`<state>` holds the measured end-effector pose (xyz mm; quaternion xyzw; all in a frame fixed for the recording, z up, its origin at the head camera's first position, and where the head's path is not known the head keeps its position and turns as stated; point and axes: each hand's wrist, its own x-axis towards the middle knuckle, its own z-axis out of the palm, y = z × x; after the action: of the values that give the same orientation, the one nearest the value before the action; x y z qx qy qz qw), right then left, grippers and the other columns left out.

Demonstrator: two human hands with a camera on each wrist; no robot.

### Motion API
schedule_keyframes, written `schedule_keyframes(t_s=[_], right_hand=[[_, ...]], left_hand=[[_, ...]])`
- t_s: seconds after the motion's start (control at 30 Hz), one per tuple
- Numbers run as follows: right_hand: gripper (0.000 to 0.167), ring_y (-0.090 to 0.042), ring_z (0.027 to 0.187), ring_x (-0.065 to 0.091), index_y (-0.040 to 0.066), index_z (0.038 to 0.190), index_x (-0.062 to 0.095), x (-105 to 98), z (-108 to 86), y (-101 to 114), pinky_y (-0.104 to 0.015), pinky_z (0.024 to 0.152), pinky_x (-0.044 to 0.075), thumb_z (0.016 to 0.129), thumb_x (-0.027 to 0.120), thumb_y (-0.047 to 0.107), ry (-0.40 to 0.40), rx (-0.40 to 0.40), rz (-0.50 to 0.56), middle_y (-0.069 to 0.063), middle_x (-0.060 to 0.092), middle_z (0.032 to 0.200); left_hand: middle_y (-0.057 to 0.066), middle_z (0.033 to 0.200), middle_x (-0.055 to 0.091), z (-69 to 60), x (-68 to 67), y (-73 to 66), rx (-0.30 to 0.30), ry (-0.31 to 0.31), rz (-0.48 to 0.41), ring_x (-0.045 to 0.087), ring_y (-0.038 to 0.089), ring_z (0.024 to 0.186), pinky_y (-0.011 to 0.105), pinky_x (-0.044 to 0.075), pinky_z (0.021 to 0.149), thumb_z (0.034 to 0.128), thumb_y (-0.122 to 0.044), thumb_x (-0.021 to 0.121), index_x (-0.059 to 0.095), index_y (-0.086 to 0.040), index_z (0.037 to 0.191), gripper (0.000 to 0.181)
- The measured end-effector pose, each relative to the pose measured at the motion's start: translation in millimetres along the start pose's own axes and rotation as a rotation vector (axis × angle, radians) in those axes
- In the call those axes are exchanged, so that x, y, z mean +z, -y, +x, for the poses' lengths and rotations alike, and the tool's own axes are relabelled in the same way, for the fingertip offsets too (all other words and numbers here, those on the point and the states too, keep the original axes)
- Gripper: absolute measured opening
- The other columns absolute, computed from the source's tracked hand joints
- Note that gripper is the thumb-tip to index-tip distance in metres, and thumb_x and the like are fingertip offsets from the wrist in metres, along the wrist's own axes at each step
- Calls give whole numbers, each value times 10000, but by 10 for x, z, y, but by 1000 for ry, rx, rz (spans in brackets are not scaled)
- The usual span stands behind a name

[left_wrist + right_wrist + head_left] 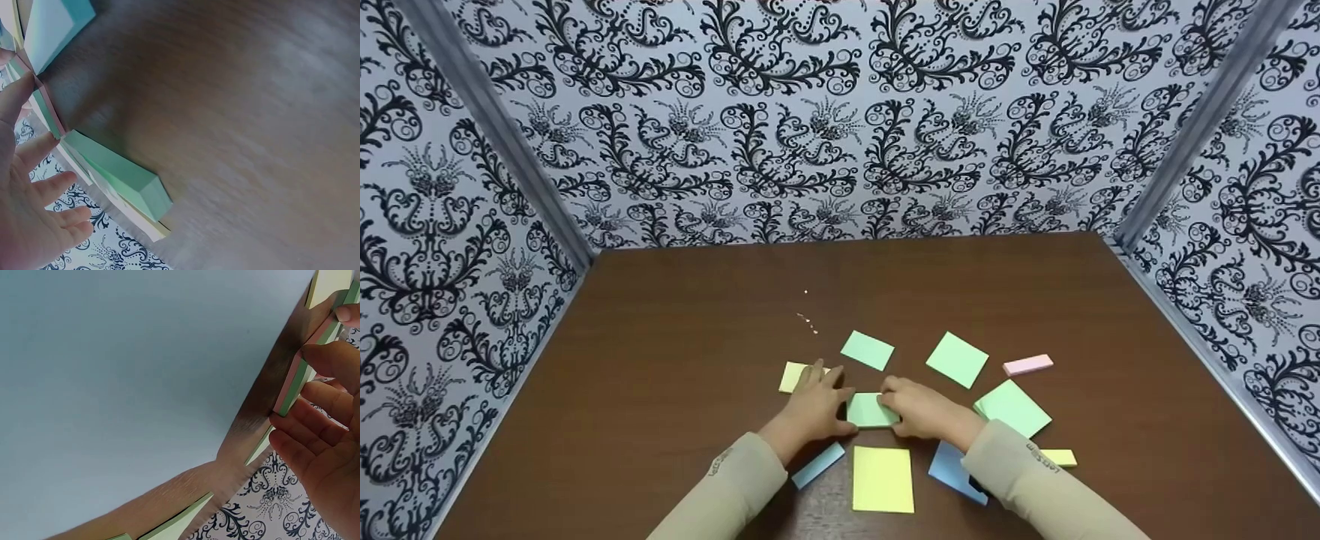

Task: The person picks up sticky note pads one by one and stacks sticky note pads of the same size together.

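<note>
At the middle of the brown table, both hands hold a stack of sticky note pads, with a light green sticky note pad (868, 411) on top and a pink pad (286, 390) beneath it. My left hand (810, 409) pinches the stack's left end between thumb and forefinger. The other left fingers spread toward a small yellow pad (790, 376), partly covering it. My right hand (931, 409) grips the right end, its thumb on the near edge and its fingers round the far side and corner.
Near the stack lie a yellow pad (883, 480), a narrow blue pad (818, 466), a blue pad (952, 471) partly under the right forearm, several green pads (957, 360), a pink strip pad (1028, 365) and a yellow strip pad (1060, 457). Patterned walls (825, 150) enclose the table.
</note>
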<state>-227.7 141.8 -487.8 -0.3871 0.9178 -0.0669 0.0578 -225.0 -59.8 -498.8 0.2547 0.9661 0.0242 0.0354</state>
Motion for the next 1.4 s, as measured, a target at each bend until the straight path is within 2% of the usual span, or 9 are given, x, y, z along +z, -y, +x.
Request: schedule_keyframes(t_s=[0.3,0.53,0.7,1.0,1.13,1.23,1.4], right_hand=[[323,-191,838,522,14,1074,622,-11,5,-5,-283,653,430,768,679,101,-2,-8,9,-99,532,1035],[350,-204,879,526,2,1119,609,-27,-15,22,-300,678,442,794,671,117,13,15,24,-110,528,1067],[354,-200,867,540,7,1115,616,-16,-8,9,-297,678,448,790,675,133,-3,-8,-2,-108,538,1062],[349,-211,896,559,21,1101,637,-8,-17,-30,-342,803,454,796,685,184,-26,-58,-91,-89,571,1039],[349,-231,948,559,10,1097,633,-5,-17,-30,-379,880,428,795,682,176,-28,-60,-102,-101,578,1060],[380,-260,1047,537,6,1143,604,-13,-32,-42,-407,938,395,814,665,186,-7,-33,-80,-122,561,1140],[470,-325,1190,449,-14,1247,518,-61,-85,-124,-433,976,368,855,629,219,51,56,20,-170,467,1296]], left_hand=[[112,1382,423,-25,10,35,1,-44,57,304,415,1299,491,258,1043,721,-603,627,591,-217,1232,641],[114,1360,451,-24,10,34,2,-37,63,337,399,1284,480,278,1037,727,-581,639,606,-208,1211,612],[112,1351,464,-16,15,36,-4,-44,66,352,403,1273,478,288,1031,707,-579,655,621,-214,1190,606],[103,1340,479,-21,22,12,-31,-48,3,352,432,1262,495,299,1019,678,-545,691,638,-208,1155,587],[85,1345,477,-16,22,0,-59,-33,20,359,417,1263,479,301,1019,675,-570,676,628,-234,1173,603],[72,1349,477,-9,17,-10,-83,-16,34,365,400,1265,466,299,1020,675,-587,664,617,-255,1190,615],[77,1358,474,1,14,-25,-100,7,15,356,419,1269,479,299,1021,671,-573,676,620,-244,1186,614]])
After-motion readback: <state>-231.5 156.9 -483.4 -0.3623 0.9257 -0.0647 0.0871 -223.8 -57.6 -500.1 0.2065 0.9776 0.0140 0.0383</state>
